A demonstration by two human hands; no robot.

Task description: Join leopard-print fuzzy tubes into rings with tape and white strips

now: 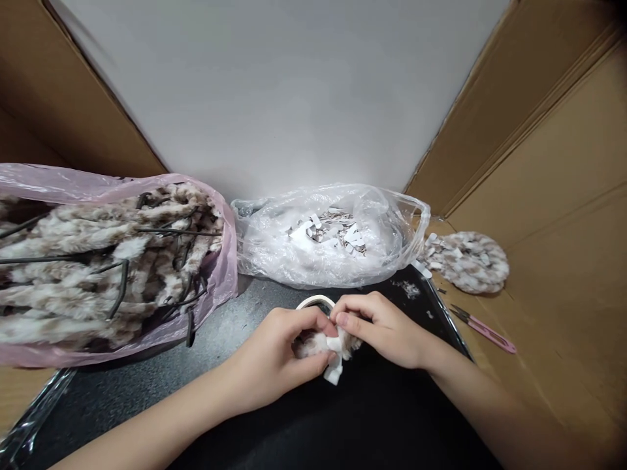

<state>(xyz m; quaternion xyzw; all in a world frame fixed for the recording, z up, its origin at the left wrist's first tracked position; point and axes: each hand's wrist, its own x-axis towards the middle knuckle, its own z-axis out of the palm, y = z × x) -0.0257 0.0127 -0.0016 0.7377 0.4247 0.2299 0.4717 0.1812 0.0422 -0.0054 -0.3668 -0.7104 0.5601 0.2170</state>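
Note:
Between my hands is a small piece of beige and white fur (309,344) with a white strip (334,372) hanging from it. My left hand (289,346) pinches the fur and the strip from the left, thumb below and fingers above. On the other side, my right hand (377,324) has its thumb and fingers closed on the fur's right end. A roll of white tape (315,300) lies just behind the fur, partly hidden by my fingers.
A pink bag (228,261) of fur strips with dark cords lies left. Behind my hands is a clear bag (264,254) holding white and brown scraps. Right are a round fur coil (473,262) and pink snips (490,334). Cardboard walls flank the black tabletop (220,437).

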